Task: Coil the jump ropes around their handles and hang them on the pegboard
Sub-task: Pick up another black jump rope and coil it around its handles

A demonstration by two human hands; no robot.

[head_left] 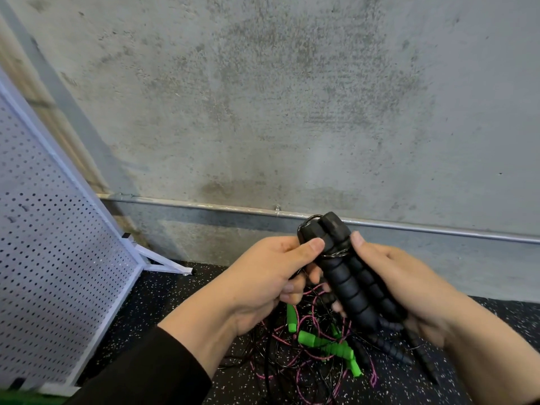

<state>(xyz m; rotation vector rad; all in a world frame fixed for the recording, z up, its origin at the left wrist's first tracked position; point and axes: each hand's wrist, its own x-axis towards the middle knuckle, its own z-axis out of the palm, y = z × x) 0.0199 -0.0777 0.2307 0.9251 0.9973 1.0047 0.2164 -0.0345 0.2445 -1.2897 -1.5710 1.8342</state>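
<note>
Two black ribbed jump-rope handles (pixel 347 276) are held side by side, upright and tilted, in front of the wall. My right hand (pixel 403 290) grips their lower part, thumb near a turn of thin black cord around them. My left hand (pixel 271 276) pinches the handle tops with thumb and fingers. Below on the floor lies a tangle of ropes (pixel 306 355): green handles (pixel 330 344), pink-black cord, and more black handles (pixel 391 349). The white pegboard (pixel 55 258) stands at the left on a frame.
A concrete wall (pixel 292 97) fills the background, with a metal conduit (pixel 204 206) running along its base. The floor is black speckled rubber (pixel 163 299). The pegboard's white foot (pixel 166 266) juts out onto the floor. A strip of green turf (pixel 26 400) shows at the bottom left.
</note>
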